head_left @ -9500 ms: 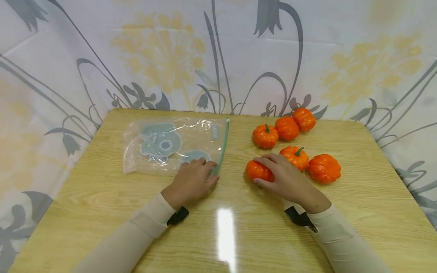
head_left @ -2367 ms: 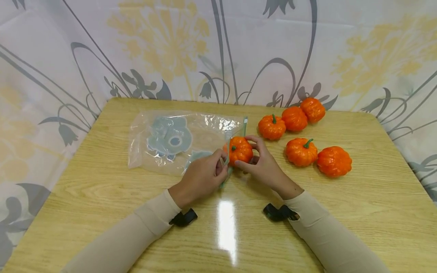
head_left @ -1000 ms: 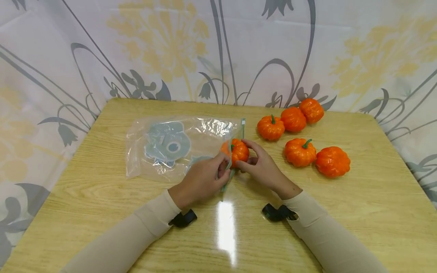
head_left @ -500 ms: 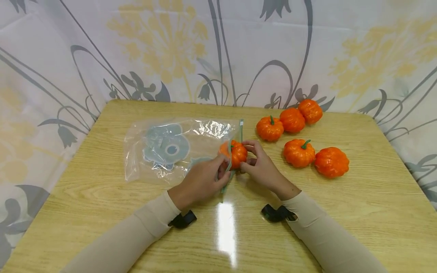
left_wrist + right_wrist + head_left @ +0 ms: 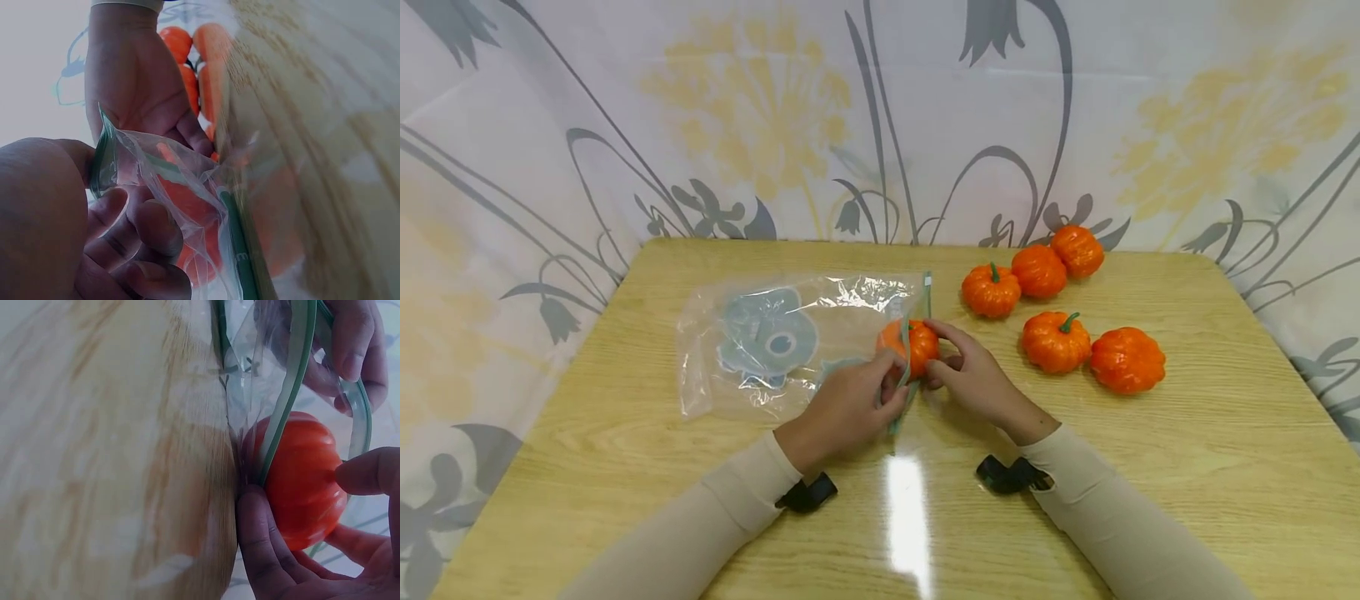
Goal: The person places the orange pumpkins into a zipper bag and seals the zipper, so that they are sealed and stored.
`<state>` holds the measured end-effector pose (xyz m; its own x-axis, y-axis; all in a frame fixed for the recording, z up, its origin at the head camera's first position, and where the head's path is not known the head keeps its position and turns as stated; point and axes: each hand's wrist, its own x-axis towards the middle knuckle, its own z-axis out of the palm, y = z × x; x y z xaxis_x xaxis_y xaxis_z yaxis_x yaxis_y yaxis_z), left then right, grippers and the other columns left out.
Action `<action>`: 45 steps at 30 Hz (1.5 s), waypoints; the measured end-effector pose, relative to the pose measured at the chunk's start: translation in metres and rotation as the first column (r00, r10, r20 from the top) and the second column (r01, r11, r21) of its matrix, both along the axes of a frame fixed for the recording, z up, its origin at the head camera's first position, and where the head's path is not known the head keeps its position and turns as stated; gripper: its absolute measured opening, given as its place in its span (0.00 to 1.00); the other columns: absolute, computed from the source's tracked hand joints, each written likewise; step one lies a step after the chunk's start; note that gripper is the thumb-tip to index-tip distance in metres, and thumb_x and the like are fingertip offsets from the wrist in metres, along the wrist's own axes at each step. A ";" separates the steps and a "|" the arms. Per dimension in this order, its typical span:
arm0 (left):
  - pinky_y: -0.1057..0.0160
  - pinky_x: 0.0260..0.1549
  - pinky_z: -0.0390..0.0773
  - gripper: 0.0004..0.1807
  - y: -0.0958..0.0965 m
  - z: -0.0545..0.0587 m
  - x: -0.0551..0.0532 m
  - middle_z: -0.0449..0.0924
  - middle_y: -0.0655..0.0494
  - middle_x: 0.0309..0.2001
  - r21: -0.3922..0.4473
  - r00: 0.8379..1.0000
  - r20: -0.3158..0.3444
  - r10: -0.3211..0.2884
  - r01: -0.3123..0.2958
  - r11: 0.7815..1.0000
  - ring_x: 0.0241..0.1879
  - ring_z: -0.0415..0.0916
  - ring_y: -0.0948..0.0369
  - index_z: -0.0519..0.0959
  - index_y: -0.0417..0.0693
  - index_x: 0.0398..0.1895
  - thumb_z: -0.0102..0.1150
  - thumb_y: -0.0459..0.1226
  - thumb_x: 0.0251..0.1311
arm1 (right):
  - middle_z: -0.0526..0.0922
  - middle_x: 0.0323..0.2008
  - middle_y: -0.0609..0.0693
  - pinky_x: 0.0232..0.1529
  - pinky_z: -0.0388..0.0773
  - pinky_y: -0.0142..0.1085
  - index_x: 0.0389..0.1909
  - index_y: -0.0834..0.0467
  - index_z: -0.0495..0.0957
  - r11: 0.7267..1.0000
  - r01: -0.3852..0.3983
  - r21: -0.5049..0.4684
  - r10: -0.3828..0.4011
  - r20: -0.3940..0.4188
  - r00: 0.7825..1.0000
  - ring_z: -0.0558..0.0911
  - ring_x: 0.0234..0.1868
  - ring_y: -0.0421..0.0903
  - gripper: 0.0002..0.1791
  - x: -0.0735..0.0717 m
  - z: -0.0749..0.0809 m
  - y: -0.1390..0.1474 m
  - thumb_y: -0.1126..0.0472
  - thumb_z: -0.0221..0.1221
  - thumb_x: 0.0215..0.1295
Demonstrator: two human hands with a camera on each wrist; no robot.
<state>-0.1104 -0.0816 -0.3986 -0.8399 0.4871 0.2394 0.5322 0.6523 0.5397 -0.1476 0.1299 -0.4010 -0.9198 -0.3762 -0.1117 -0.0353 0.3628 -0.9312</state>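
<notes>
A clear zip bag (image 5: 857, 300) with a green edge and a pale blue cartoon print lies flat on the table, its mouth facing right. My left hand (image 5: 853, 404) pinches the upper lip of that mouth and lifts it, as the left wrist view also shows. In the mouth sits a small orange pumpkin (image 5: 923, 350), its left half behind the clear plastic. My right hand (image 5: 981, 375) grips the pumpkin from the right, fingers and thumb around its sides. In the right wrist view the green zip strip (image 5: 294, 381) crosses over the pumpkin.
Behind my right hand three orange pumpkins (image 5: 991, 290) stand in a row near the table's back edge. Two more, a stemmed pumpkin (image 5: 1056, 343) and a pumpkin without visible stem (image 5: 1127, 360), sit to the right. A flowered cloth (image 5: 925, 125) hangs behind the wooden table (image 5: 625, 467).
My right hand took the pumpkin from beside the others and moved it left into the bag's mouth. My left hand went from resting on the bag to lifting its lip. Lately the pumpkin slid slightly further in.
</notes>
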 end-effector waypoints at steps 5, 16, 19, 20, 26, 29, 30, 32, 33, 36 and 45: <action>0.71 0.22 0.64 0.07 0.001 -0.002 0.001 0.67 0.66 0.22 -0.005 1.000 0.000 0.001 -0.001 1.000 0.20 0.63 0.68 0.71 0.52 0.41 0.58 0.41 0.65 | 0.59 0.75 0.58 0.41 0.82 0.35 0.77 0.54 0.55 1.000 -0.001 0.004 0.001 0.009 1.000 0.85 0.41 0.50 0.35 0.002 0.000 0.000 0.66 0.51 0.70; 0.71 0.20 0.62 0.07 0.001 0.001 0.002 0.67 0.65 0.22 -0.018 1.000 0.022 -0.001 0.001 1.000 0.20 0.63 0.68 0.71 0.53 0.41 0.58 0.42 0.66 | 0.63 0.72 0.60 0.41 0.83 0.34 0.70 0.55 0.59 1.000 0.007 -0.011 -0.007 0.002 1.000 0.84 0.42 0.50 0.30 0.000 -0.002 0.000 0.65 0.56 0.71; 0.71 0.20 0.62 0.08 0.001 0.002 0.001 0.67 0.65 0.22 -0.017 1.000 0.023 -0.006 0.006 1.000 0.19 0.63 0.69 0.71 0.53 0.42 0.58 0.42 0.66 | 0.66 0.69 0.60 0.41 0.81 0.33 0.69 0.55 0.61 1.000 0.009 0.016 -0.009 -0.017 1.000 0.84 0.39 0.49 0.29 0.000 -0.001 0.000 0.64 0.58 0.70; 0.71 0.20 0.62 0.08 0.001 0.001 0.001 0.68 0.65 0.22 -0.019 1.000 0.021 -0.007 0.008 1.000 0.19 0.63 0.69 0.71 0.53 0.42 0.58 0.42 0.66 | 0.67 0.69 0.60 0.41 0.80 0.33 0.69 0.55 0.62 1.000 0.010 0.024 -0.009 -0.023 1.000 0.83 0.38 0.49 0.29 0.001 -0.001 0.000 0.63 0.58 0.70; 0.71 0.19 0.62 0.08 0.001 -0.001 0.001 0.68 0.65 0.22 -0.021 1.000 0.014 -0.021 0.021 1.000 0.19 0.63 0.69 0.71 0.52 0.42 0.57 0.42 0.67 | 0.69 0.67 0.61 0.42 0.80 0.34 0.69 0.54 0.63 0.999 0.008 0.043 -0.007 -0.038 0.999 0.84 0.38 0.49 0.29 0.003 0.000 0.000 0.62 0.59 0.70; 0.71 0.19 0.62 0.07 0.001 -0.001 0.001 0.68 0.65 0.22 -0.018 1.000 0.017 -0.014 0.014 1.000 0.19 0.63 0.69 0.71 0.52 0.42 0.57 0.42 0.67 | 0.69 0.67 0.62 0.43 0.82 0.36 0.70 0.53 0.64 0.999 -0.001 0.036 0.002 -0.041 0.999 0.85 0.41 0.50 0.28 0.003 0.000 -0.001 0.63 0.58 0.70; 0.71 0.19 0.62 0.07 0.000 -0.001 0.001 0.68 0.66 0.22 -0.017 1.000 0.018 -0.011 0.012 1.000 0.19 0.63 0.69 0.71 0.52 0.42 0.57 0.42 0.67 | 0.69 0.67 0.62 0.43 0.83 0.37 0.70 0.53 0.64 0.999 -0.005 0.031 0.007 -0.041 0.999 0.86 0.42 0.51 0.28 0.002 0.000 -0.001 0.63 0.57 0.70; 0.71 0.19 0.62 0.07 0.000 -0.001 0.001 0.68 0.65 0.22 -0.016 1.000 0.017 -0.009 0.009 1.000 0.19 0.63 0.69 0.72 0.52 0.42 0.58 0.41 0.66 | 0.69 0.67 0.62 0.43 0.83 0.37 0.70 0.54 0.65 1.000 -0.011 0.025 0.013 -0.045 0.999 0.86 0.43 0.51 0.28 0.002 0.000 -0.001 0.64 0.56 0.70; 0.71 0.18 0.62 0.07 0.000 -0.001 0.001 0.67 0.65 0.22 -0.016 1.000 0.016 -0.008 0.008 1.000 0.19 0.62 0.69 0.72 0.52 0.42 0.58 0.41 0.66 | 0.69 0.67 0.63 0.43 0.83 0.37 0.70 0.54 0.65 1.000 -0.013 0.025 0.014 -0.048 0.999 0.86 0.43 0.52 0.27 0.002 0.000 -0.001 0.64 0.56 0.70; 0.71 0.18 0.62 0.07 0.000 -0.001 0.001 0.67 0.65 0.22 -0.020 1.000 0.011 -0.008 0.009 1.000 0.19 0.62 0.69 0.72 0.51 0.42 0.58 0.41 0.66 | 0.70 0.65 0.63 0.41 0.82 0.35 0.69 0.54 0.66 0.999 -0.014 0.033 0.016 -0.059 0.998 0.86 0.42 0.51 0.27 0.002 -0.001 -0.001 0.65 0.55 0.70; 0.72 0.18 0.62 0.08 0.000 -0.001 0.002 0.67 0.65 0.22 -0.018 1.000 -0.002 -0.017 0.017 1.000 0.19 0.62 0.70 0.72 0.50 0.42 0.58 0.41 0.66 | 0.73 0.63 0.64 0.41 0.81 0.33 0.68 0.55 0.66 0.998 -0.018 0.060 0.023 -0.086 0.996 0.85 0.42 0.49 0.27 0.002 -0.002 -0.001 0.64 0.58 0.70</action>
<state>-0.1086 -0.0812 -0.3992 -0.8307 0.5059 0.2322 0.5447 0.6526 0.5267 -0.1452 0.1287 -0.4028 -0.9191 -0.3903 -0.0545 -0.1229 0.4152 -0.9014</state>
